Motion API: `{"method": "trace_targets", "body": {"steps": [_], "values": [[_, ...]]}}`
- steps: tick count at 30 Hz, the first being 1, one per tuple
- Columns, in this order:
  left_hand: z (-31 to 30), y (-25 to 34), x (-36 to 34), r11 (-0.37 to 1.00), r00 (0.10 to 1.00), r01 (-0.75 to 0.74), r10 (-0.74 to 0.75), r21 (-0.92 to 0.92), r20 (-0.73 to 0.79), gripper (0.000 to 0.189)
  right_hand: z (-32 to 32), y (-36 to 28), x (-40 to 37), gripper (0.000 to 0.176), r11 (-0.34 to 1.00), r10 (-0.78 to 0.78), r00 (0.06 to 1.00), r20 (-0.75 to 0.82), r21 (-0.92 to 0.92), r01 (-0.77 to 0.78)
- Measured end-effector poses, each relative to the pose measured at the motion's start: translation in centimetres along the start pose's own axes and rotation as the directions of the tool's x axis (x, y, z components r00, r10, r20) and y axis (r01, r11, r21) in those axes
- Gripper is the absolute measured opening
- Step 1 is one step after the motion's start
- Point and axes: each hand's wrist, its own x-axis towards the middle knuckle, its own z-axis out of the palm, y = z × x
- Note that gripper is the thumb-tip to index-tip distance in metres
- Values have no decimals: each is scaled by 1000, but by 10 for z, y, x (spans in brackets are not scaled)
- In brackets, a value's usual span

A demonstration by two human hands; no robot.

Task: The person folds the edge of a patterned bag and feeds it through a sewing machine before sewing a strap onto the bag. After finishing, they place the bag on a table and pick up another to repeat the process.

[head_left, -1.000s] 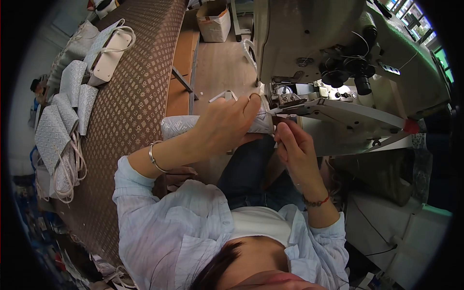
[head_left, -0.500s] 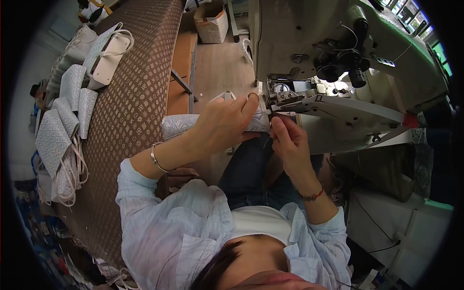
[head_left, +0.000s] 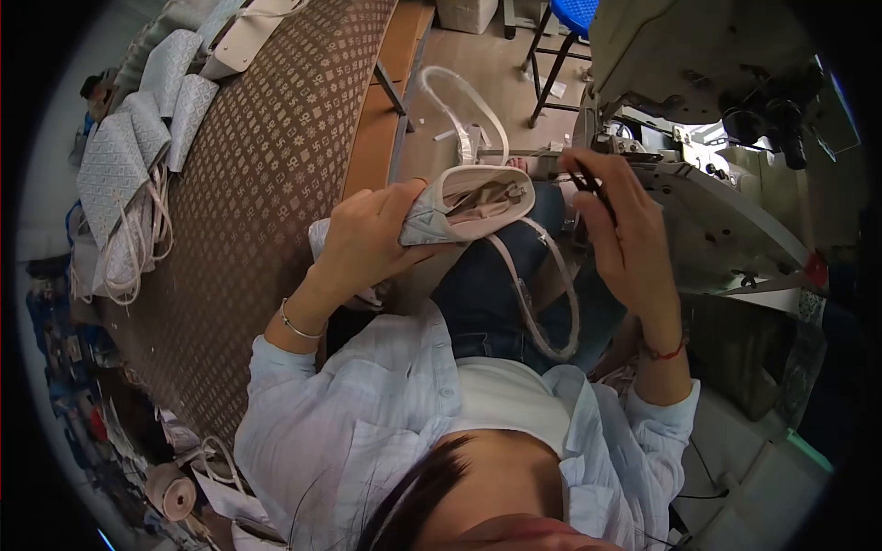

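My left hand [head_left: 367, 225] is closed around the side of a small white-and-silver handbag [head_left: 424, 220]. The bag is tilted so that its oval mouth faces me, with beige lining inside. One strap loops up beyond the bag [head_left: 501, 138]; another strap [head_left: 571, 317] hangs over my lap. To the right of the mouth, apart from the bag, my right hand [head_left: 634, 230] is closed on dark thread snips [head_left: 588, 179], partly covered by the fingers. The sewing machine [head_left: 680, 174] stands just beyond that hand.
A brown patterned cloth [head_left: 266, 184] covers the table on my left, where several patterned bag pieces [head_left: 110, 174] and a white bag [head_left: 243, 46] lie. A blue stool [head_left: 577, 14] stands ahead on the floor. Rolls and straps [head_left: 175, 496] are heaped at lower left.
The bag has come away from the sewing machine toward me and turned mouth up. My right hand has moved right and up, now showing dark snips. The view has shifted.
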Motion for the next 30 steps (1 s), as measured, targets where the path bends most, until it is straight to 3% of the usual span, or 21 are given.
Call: {"method": "trace_targets", "body": {"steps": [1,2,4,6,7,9,12,14,15,17,19,21,22,23,24,25,27,28,30], "values": [[-3,2,-4,1000,1000,15,-16,18,14,61,-1,-1,10,28,1000,-4,1000,8,5,4],[-3,3,-6,999,1000,25,-25,22,11,61,-1,-3,19,27,984,-165,986,-37,-81,162],[-2,3,-6,998,999,-34,36,44,-40,63,7,-12,26,26,933,-332,941,-66,-168,318],[-2,4,-7,998,999,-31,33,48,-44,63,14,-23,30,24,931,-304,947,104,-181,318],[-1,4,-7,998,999,-28,30,49,-43,64,19,-18,27,24,925,-318,942,111,-181,333],[4,6,-5,999,999,-2,4,41,-42,61,40,5,23,23,849,-225,930,291,-410,334],[7,1,-10,997,997,15,-10,69,-83,57,51,-1,25,23,794,-192,953,233,-535,290],[-6,-7,-23,998,991,59,-55,37,-119,58,53,3,23,22,839,-232,963,140,-472,271],[-20,-13,-32,981,974,161,-141,105,-179,58,51,3,25,22,839,-277,954,115,-456,298],[-55,-25,-69,933,905,361,-352,-7,-237,57,51,14,29,24,866,-335,936,108,-357,351],[-101,-26,-124,754,649,652,-612,-85,-451,49,54,20,36,25,871,-394,908,140,-259,418],[-137,-34,-201,858,393,463,-425,-224,-815,42,57,23,40,26,845,-462,875,148,-225,485],[-154,-17,-244,780,156,352,-594,-517,-789,34,60,24,41,26,837,-485,861,154,-203,509],[-167,5,-275,718,-126,344,-604,-606,-787,29,60,26,44,26,840,-471,862,185,-202,503],[-174,23,-303,800,-358,229,-461,-555,-812,26,62,29,47,26,846,-453,865,214,-204,493],[-180,25,-346,855,-551,267,-244,-445,-798,33,65,32,50,26,844,-466,859,213,-183,504],[-189,50,-390,943,-800,255,82,-213,-594,38,71,33,47,25,849,-479,853,208,-137,511],[-188,58,-403,944,-800,256,86,-209,-593,38,71,33,46,25,856,-477,856,201,-113,504],[-181,62,-421,919,-969,203,137,-338,-208,37,70,34,40,25,875,-454,871,189,-91,476]]}}
